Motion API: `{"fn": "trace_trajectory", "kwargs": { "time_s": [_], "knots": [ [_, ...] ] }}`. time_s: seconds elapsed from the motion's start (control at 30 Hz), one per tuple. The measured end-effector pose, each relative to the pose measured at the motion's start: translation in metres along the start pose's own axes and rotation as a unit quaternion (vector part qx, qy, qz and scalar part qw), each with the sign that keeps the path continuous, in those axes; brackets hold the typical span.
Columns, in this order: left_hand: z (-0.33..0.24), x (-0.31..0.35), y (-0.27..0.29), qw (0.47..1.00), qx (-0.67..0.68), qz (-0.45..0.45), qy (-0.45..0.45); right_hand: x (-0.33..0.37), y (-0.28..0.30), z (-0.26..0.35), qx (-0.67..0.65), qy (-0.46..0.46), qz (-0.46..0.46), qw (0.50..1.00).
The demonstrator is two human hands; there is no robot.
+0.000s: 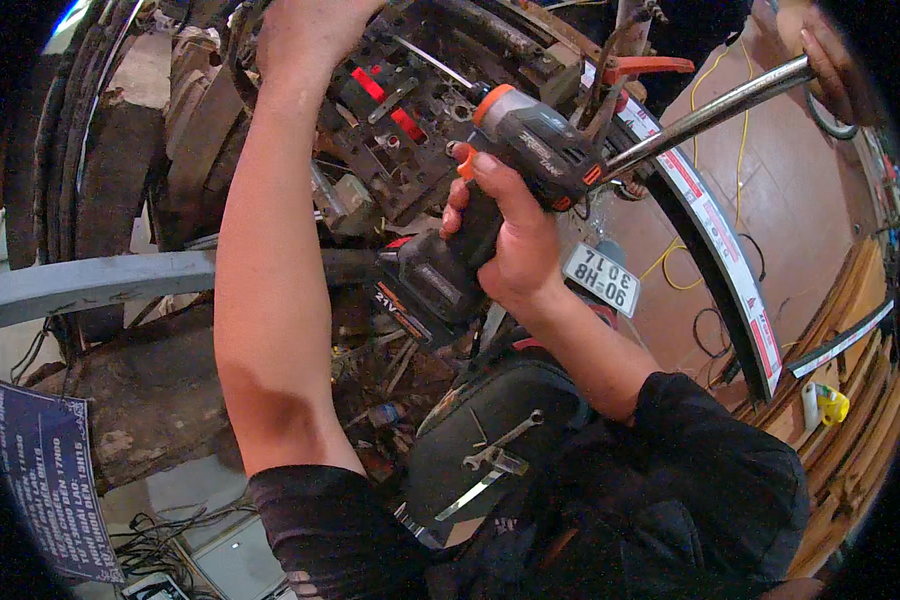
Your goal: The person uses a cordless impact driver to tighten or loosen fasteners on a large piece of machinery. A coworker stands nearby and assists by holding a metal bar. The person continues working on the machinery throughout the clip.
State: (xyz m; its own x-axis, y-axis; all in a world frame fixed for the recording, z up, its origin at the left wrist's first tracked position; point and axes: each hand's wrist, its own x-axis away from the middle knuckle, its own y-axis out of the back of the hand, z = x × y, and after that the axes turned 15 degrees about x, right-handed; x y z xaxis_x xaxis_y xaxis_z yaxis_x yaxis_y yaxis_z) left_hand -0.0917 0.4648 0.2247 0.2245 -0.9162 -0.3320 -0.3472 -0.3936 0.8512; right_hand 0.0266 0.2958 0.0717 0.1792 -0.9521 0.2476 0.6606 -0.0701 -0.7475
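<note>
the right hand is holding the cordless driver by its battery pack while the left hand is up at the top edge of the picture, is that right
Not quite: the head view shows the right hand holding the cordless driver by its handle, not its battery pack. The left hand is at the top edge.

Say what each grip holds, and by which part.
The right grip holds the cordless driver by its handle. The left grip is cut off by the upper edge; its hold cannot be told.

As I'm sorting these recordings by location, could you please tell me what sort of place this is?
Probably a vehicle repair workshop: there's a cordless driver in the right hand, a loose wrench and a licence plate.
</note>
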Motion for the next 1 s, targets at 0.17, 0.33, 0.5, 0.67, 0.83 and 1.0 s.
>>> {"fn": "trace_trajectory", "kwargs": {
  "time_s": [0.17,0.33,0.5,0.67,0.83,1.0],
  "knots": [
    [0.005,-0.005,-0.002,1.0,0.003,-0.002,-0.011,-0.004,-0.002,-0.004,0.019,0.012,-0.005,1.0],
    [0.01,-0.003,-0.004,1.0,0.008,-0.008,-0.028,-0.004,-0.003,-0.004,0.032,0.008,-0.004,0.999],
    [0.017,-0.01,-0.012,0.999,0.012,-0.016,-0.041,0.005,-0.008,-0.002,0.121,0.045,0.026,0.991],
    [0.022,-0.011,-0.014,0.998,0.014,-0.01,-0.057,0.007,-0.01,0.006,0.152,0.062,0.043,0.986],
    [0.019,-0.004,-0.01,0.999,0.025,0.002,-0.043,0.006,-0.012,0.004,0.038,-0.002,0.064,0.997],
    [0.017,-0.005,-0.01,0.999,0.024,0.012,-0.019,0.002,-0.011,-0.003,0.29,0.155,0.018,0.944]
  ]
}}
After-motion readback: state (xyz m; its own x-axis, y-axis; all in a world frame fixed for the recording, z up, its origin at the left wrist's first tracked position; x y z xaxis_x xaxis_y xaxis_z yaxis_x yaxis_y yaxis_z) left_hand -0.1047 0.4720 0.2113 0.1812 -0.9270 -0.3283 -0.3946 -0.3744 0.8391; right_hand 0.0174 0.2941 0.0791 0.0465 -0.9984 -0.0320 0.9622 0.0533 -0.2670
